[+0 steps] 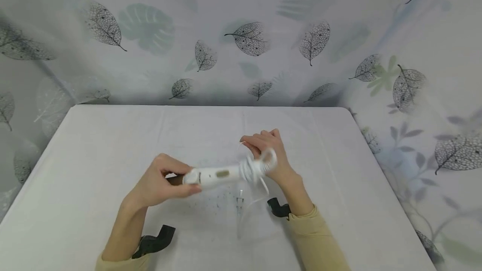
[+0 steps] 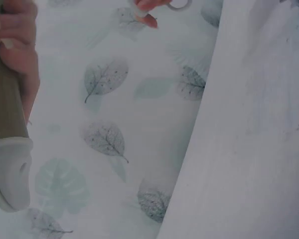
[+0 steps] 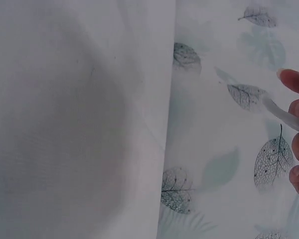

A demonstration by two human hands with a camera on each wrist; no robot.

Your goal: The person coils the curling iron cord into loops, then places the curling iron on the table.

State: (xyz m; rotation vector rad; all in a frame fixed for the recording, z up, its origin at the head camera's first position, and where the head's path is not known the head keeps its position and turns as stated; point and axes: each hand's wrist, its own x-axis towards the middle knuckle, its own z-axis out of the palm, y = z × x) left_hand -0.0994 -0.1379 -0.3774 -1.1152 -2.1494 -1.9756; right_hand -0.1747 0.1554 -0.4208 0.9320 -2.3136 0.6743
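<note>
Gripping a wand-like device by its brown end in the left hand, with curled fingers, raised above the white counter, clasping the white cord (blurred, coiled at the far end) between bent fingers of the right hand.

A leaf-printed backdrop stands behind and beside a white table with rounded far corners.

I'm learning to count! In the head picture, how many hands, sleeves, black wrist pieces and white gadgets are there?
Left hand and right hand: 2
Sleeves: 2
Black wrist pieces: 2
White gadget: 1
Total: 7
</note>
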